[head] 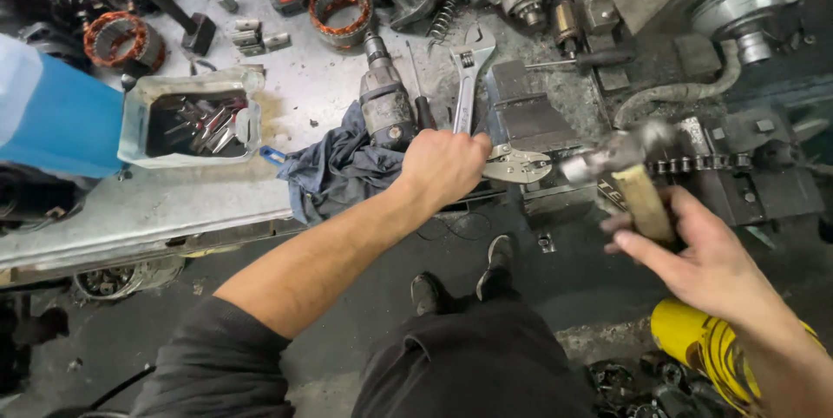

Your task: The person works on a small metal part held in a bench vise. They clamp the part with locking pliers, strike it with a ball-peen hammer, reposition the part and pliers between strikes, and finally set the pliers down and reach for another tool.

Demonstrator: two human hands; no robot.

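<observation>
My left hand (441,166) is closed around the handles of locking pliers (515,164), whose jaws point right over the edge of the metal bench (156,205). My right hand (694,255) grips the wooden handle of a hammer (626,162); its steel head is blurred and sits just right of the pliers' jaws. A bench vise (525,110) stands right behind the pliers.
A dark rag (334,171), an old electric drill (384,101), an adjustable wrench (467,79) and a screwdriver (420,92) lie on the bench. A cut-open can of metal parts (193,123) stands at left beside a blue container (56,118). A chain (703,162) lies at right. My shoes show below.
</observation>
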